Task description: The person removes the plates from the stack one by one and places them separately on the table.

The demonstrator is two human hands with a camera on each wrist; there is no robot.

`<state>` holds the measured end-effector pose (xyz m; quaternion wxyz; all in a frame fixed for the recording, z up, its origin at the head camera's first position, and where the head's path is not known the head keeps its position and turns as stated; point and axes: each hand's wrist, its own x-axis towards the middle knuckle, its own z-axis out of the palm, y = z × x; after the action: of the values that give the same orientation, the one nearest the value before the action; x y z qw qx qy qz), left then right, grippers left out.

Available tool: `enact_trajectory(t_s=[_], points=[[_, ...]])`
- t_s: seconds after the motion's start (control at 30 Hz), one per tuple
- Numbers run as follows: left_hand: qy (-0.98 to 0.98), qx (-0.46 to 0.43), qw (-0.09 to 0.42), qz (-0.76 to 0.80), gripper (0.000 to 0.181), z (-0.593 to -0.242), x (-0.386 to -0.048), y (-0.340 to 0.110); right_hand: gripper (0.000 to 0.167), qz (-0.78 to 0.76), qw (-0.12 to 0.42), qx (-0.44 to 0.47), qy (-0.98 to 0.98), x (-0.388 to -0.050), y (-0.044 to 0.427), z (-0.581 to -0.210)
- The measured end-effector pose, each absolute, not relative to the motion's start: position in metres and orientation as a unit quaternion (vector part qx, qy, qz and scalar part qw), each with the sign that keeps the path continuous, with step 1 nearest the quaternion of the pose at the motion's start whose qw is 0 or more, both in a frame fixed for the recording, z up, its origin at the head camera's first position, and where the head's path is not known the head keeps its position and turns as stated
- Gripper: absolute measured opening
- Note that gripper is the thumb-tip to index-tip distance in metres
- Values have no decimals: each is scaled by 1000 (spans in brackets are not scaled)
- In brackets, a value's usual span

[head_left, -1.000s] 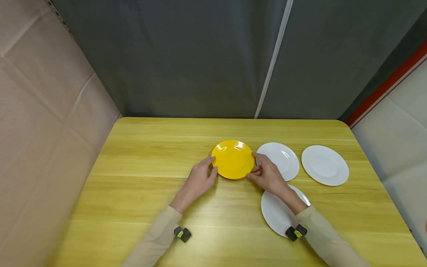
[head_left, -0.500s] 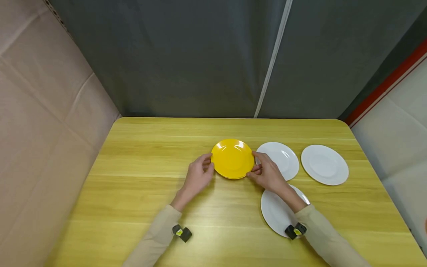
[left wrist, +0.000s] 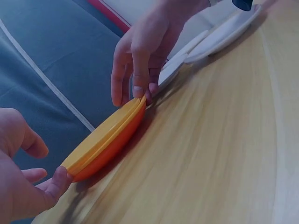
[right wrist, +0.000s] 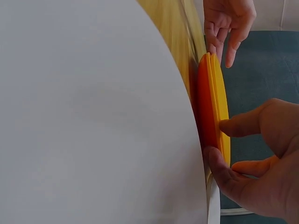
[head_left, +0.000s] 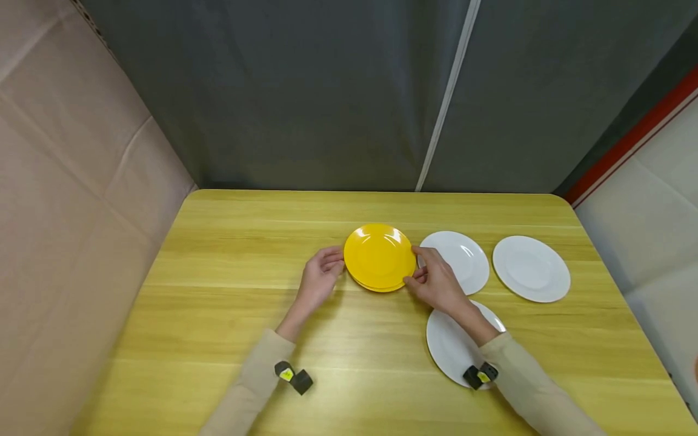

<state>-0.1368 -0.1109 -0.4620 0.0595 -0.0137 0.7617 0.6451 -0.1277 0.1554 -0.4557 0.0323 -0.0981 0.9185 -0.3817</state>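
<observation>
Stacked yellow plates (head_left: 380, 255) rest on the table, the upper one a little off the lower, whose rim shows at the near side. At their right edge my right hand (head_left: 440, 286) pinches the rim; in the right wrist view the thumb of this hand (right wrist: 266, 156) lies against the yellow plates (right wrist: 216, 102). My left hand (head_left: 319, 277) is at the left edge. In the left wrist view, a fingertip of the left hand (left wrist: 21, 179) touches the yellow rim (left wrist: 105, 142) while other fingers stand off it.
Right of the yellow stack lie a white plate (head_left: 460, 263) and, farther right, another white plate (head_left: 531, 269). A third white plate (head_left: 449, 348) lies nearer, partly under my right forearm. A grey curtain (head_left: 305, 97) hangs behind the wooden table (head_left: 229, 266).
The upper yellow plate has shifted slightly away from me, exposing more of the lower rim. My left hand has loosened and drawn slightly left and away from me; the right has hardly moved.
</observation>
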Motion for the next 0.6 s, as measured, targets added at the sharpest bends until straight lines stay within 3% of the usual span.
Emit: enact_trajectory(t_s=[0.6], points=[[713,-91,94,688,46,-458,-138,-109,56,-353,15,-91,931,-128,152,-456]])
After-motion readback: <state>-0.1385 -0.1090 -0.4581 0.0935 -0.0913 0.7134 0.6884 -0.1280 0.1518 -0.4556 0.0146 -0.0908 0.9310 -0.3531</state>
